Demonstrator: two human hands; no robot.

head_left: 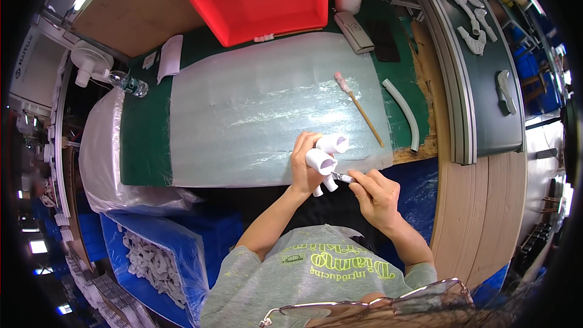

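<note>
Near the front edge of the table, my left hand (pixel 302 161) is closed around a white plastic pipe fitting (pixel 320 161) with several tubular ends. Two wide mouths face up and right, and narrower stubs point down. My right hand (pixel 378 196) grips a small knife-like tool (pixel 345 178) between thumb and fingers, its metal tip touching or very close to the fitting's lower side. The exact kind of blade is too small to make out. Below both hands is the front of my grey shirt.
A clear plastic sheet (pixel 255 103) covers the green tabletop. On it lies a wooden stick (pixel 364 116) with a pink-wrapped end; a curved grey tube (pixel 405 112) is right. Behind stands a red bin (pixel 267 0). A conveyor (pixel 486 79) carries white parts; a blue crate (pixel 194 267) holds more.
</note>
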